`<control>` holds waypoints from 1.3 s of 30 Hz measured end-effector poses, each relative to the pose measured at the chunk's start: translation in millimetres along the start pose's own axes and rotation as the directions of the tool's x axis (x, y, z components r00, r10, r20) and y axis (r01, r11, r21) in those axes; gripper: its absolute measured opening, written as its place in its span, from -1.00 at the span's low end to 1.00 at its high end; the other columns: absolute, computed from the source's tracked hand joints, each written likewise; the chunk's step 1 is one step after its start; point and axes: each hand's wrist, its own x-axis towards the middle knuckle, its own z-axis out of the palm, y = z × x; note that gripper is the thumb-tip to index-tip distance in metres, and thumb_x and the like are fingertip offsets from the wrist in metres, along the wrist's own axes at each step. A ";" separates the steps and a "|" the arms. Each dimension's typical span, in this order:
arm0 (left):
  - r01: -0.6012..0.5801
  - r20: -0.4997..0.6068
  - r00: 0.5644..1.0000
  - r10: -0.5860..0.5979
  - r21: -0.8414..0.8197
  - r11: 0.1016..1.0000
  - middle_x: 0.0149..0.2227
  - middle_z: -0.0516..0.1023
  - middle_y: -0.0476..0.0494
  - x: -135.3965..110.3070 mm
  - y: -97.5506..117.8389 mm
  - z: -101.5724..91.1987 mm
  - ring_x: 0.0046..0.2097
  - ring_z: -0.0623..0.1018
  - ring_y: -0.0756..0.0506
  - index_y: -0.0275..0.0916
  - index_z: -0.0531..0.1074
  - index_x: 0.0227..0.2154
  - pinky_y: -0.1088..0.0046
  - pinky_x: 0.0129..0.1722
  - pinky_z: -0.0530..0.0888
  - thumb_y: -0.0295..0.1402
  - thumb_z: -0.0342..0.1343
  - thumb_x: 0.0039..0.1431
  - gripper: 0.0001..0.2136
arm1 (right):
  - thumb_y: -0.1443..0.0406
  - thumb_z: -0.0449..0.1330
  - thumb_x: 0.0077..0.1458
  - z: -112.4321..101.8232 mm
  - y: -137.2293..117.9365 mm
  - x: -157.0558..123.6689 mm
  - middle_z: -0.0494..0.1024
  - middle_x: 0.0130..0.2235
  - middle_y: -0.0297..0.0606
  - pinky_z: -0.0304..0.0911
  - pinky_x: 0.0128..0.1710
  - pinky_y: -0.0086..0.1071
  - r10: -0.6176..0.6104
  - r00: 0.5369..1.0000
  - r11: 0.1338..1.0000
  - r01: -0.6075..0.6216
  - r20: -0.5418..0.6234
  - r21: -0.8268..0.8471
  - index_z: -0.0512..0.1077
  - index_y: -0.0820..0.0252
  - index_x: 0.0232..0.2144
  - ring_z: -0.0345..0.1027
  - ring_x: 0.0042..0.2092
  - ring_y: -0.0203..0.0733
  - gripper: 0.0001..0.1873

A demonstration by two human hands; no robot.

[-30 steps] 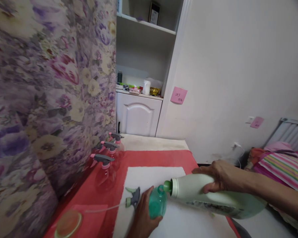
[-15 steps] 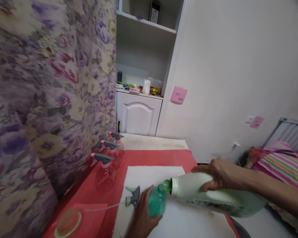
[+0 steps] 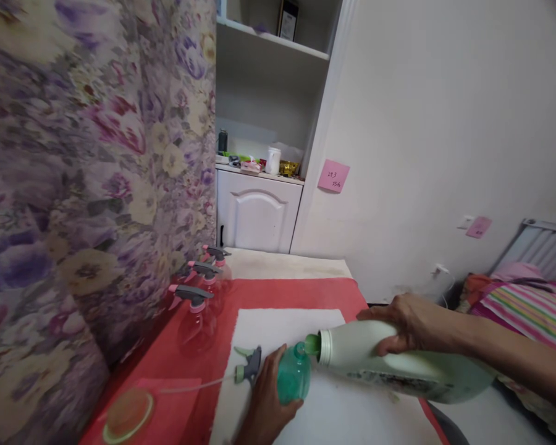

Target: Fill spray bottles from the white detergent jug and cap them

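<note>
My left hand [image 3: 271,395] is wrapped round a small teal spray bottle [image 3: 293,374], upright with its top off. My right hand [image 3: 401,324] grips a big pale green jug [image 3: 375,355] by its upper side, tipped so its mouth faces left. The jug's green spout [image 3: 312,344] meets the small bottle's neck; I cannot make out the liquid stream. Left of my left hand, a grey and green spray trigger [image 3: 249,366] lies with its thin tube [image 3: 194,387] stretched to the left. A round green-rimmed cap [image 3: 128,415] lies at the front left.
Several clear spray bottles [image 3: 197,324] with pink and grey triggers stand along the table's left side by a floral curtain [image 3: 97,185]. White paper [image 3: 287,318] covers part of the red tabletop [image 3: 301,292]. A white cabinet [image 3: 264,210] stands behind; a bed [image 3: 532,303] is at right.
Both hands keep nearly the same pose, the jug's spout still at the small bottle's neck. The whole view has shifted very slightly.
</note>
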 end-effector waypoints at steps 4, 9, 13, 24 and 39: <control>0.002 0.008 1.000 -0.002 -0.011 1.000 0.24 0.32 -0.36 0.0 -1.3 1.0 0.28 0.28 -0.30 -0.34 0.15 0.22 0.11 0.30 0.20 -0.46 0.12 -0.26 -0.19 | -0.17 0.11 0.12 -2.5 -2.0 -0.8 0.40 -0.63 -0.39 -0.08 -0.57 -0.45 0.010 1.000 1.000 -0.010 -0.005 -0.009 0.41 0.14 0.11 0.16 -0.63 -0.34 -0.30; -0.013 0.019 1.000 0.013 -0.014 1.000 0.24 0.29 -0.39 0.6 -5.8 3.0 0.28 0.27 -0.31 -0.34 0.12 0.22 0.08 0.30 0.19 -0.47 0.13 -0.25 -0.18 | -0.18 0.08 0.12 -3.5 -2.2 -1.0 0.39 -0.64 -0.41 -0.06 -0.57 -0.47 -0.001 1.000 1.000 0.001 -0.003 -0.018 0.41 0.14 0.10 0.14 -0.62 -0.34 -0.31; -0.019 0.014 1.000 0.019 -0.029 0.999 0.25 0.27 -0.35 0.1 -9.4 5.2 0.29 0.25 -0.29 -0.30 0.11 0.22 0.08 0.31 0.17 -0.48 0.12 -0.25 -0.18 | -0.18 0.09 0.12 -1.2 0.5 -1.2 0.39 -0.63 -0.42 -0.07 -0.58 -0.47 -0.016 1.000 1.000 0.016 -0.020 -0.019 0.40 0.14 0.11 0.16 -0.63 -0.34 -0.30; -0.011 0.042 0.999 0.013 -0.054 0.998 0.26 0.24 -0.32 0.6 -11.6 5.9 0.30 0.22 -0.27 -0.22 0.06 0.22 0.07 0.32 0.13 -0.48 0.13 -0.24 -0.16 | -0.17 0.10 0.13 -3.4 -0.3 -1.4 0.41 -0.64 -0.42 -0.09 -0.58 -0.45 -0.033 0.999 0.999 0.032 -0.017 -0.042 0.40 0.13 0.10 0.17 -0.63 -0.34 -0.32; -0.021 -0.007 1.000 0.021 -0.027 0.999 0.23 0.32 -0.34 1.0 -9.5 5.4 0.28 0.28 -0.29 -0.27 0.14 0.21 0.12 0.30 0.21 -0.47 0.15 -0.27 -0.18 | -0.18 0.09 0.13 -3.0 -1.2 -0.2 0.48 -0.61 -0.36 -0.07 -0.57 -0.44 -0.032 0.999 0.998 0.031 -0.016 -0.056 0.40 0.13 0.10 0.25 -0.62 -0.31 -0.32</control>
